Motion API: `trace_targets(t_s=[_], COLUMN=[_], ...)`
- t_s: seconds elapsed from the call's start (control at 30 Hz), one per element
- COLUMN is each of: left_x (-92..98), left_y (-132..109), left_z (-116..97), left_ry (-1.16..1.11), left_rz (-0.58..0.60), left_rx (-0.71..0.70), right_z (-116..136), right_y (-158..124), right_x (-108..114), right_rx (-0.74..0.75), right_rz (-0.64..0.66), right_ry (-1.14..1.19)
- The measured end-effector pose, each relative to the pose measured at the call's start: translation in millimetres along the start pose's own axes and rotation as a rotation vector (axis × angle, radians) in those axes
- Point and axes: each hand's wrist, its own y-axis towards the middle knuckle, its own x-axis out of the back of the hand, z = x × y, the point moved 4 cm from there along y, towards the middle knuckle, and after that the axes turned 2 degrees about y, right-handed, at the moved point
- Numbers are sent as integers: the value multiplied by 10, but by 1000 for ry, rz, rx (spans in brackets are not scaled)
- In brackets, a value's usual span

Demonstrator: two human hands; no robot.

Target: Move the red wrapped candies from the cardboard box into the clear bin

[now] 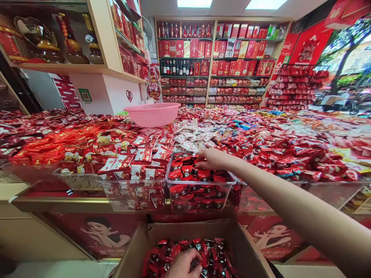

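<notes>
**A:** so what's on the far left of that counter?

**B:** heaps of red candy packets, then a clear bin (131, 189) full of red-and-white wrapped sweets. A pink basin (153, 114) sits further back on top of the pile.

**A:** and the hands?

**B:** the left hand (184, 264) is down at the bottom edge, inside a cardboard box (139, 247) of red-and-black wrapped candies (208, 251). Fingers are curled into the candies, looks like it's closed on some, but I can't tell exactly how many it's got.

**A:** the other 1?

**B:** the right hand (213, 159) is reached out over the next clear bin (199, 193), which holds the same red-and-black candies. Fingers are pinched narrow, tips touching the candies at the back of that bin. Can't tell if it's actually gripping 1.

**A:** anything right of that?

**B:** more red packets spread across the counter, plus shelves (213, 61) of red boxes and bottles on the back wall.
</notes>
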Motion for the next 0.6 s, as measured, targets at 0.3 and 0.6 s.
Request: trace_targets(t_s=[0.3,0.6], left_x=[48,33], left_y=[-35,-17], left_z=[-85,-82], left_ry=[-6,1], left_rz=[73,114], left_rx=[40,64], right_z=[158,266], right_y=[51,139], right_x=[-30,41], right_rx=[37,-45], right_rz=[124,142], right_ry=[57,37])
